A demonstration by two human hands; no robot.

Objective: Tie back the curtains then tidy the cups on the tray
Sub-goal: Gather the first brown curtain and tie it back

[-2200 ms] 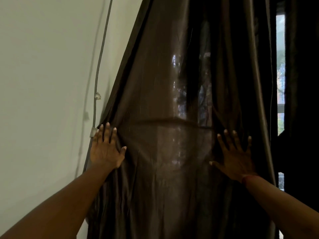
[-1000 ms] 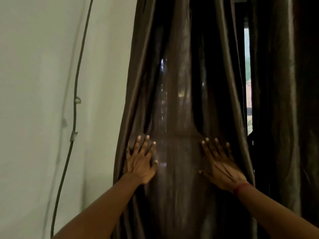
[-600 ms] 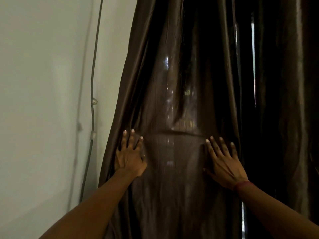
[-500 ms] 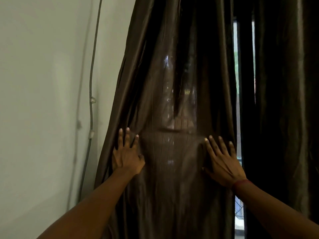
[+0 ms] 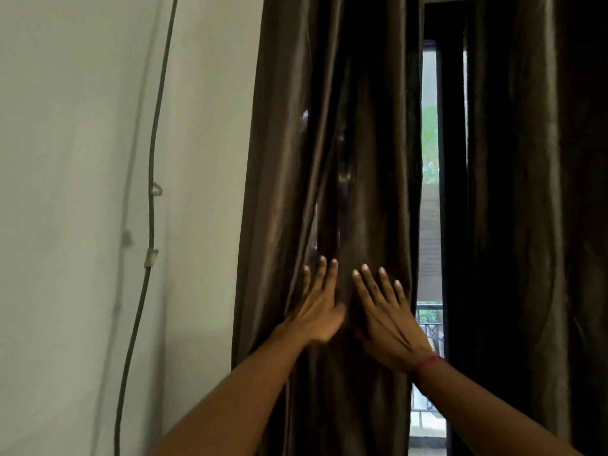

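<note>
A dark brown satin curtain [image 5: 283,166] hangs in gathered folds beside the wall. My left hand [image 5: 317,307] and my right hand [image 5: 386,319] lie flat on it with straight fingers, close side by side at mid height. A thin red band circles my right wrist. A second dark curtain panel [image 5: 533,209] hangs to the right. A narrow gap between the panels shows the window [image 5: 429,232] and daylight. No tie-back, tray or cups are in view.
A pale wall [image 5: 82,192] fills the left side, with a grey cable [image 5: 152,205] clipped down it. Through the gap a balcony railing [image 5: 429,319] and greenery show outside.
Both hands have slid toward each other across the curtain, bunching the fabric into narrower folds. The gap of daylight to the right of the panel has widened.
</note>
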